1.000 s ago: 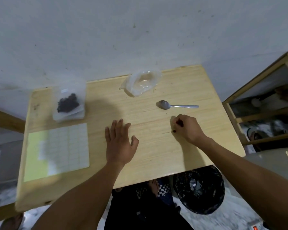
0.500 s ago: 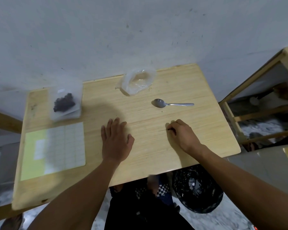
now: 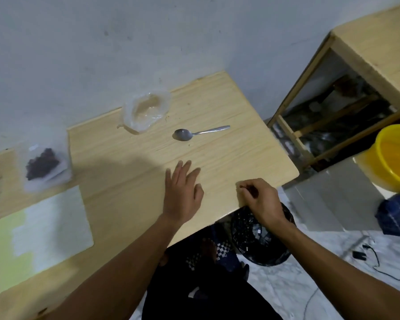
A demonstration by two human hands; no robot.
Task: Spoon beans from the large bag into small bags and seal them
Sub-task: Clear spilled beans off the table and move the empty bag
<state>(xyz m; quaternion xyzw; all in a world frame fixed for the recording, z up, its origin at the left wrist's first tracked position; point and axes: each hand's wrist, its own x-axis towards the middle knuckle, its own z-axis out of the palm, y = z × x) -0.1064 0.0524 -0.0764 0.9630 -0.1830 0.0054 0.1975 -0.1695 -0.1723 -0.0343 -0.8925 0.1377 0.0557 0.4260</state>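
Hands first: your left hand (image 3: 183, 192) lay flat on the bench (image 3: 129, 172), palm down, fingers straight and slightly spread, gripping nothing. Your right hand (image 3: 261, 199) sat at the near right edge of the bench with its fingers curled in; something small and dark showed at the fingertips, but whether you pinched anything could not be told.

Beyond your left hand, a metal spoon (image 3: 194, 133) lay flat on the wood, bowl toward the left, handle pointing right, touched by neither hand. Just past the spoon, near the wall, the large bag (image 3: 146, 112) sat crumpled and clear, its mouth open upward; no beans could be made out inside it.

Well to the left, at the far left of the bench, a small clear bag (image 3: 44, 167) held a dark clump of beans (image 3: 41, 163), resting on what looked like more clear bags beneath it; the blur hid whether it was sealed. Nearer you on that side lay a sheet of white labels (image 3: 42, 229) on pale yellow-green backing.

Below the bench edge, under your right wrist, a bin lined with a black bag (image 3: 261, 245) stood on the floor. A yellow basin (image 3: 395, 158) sat at the far right.
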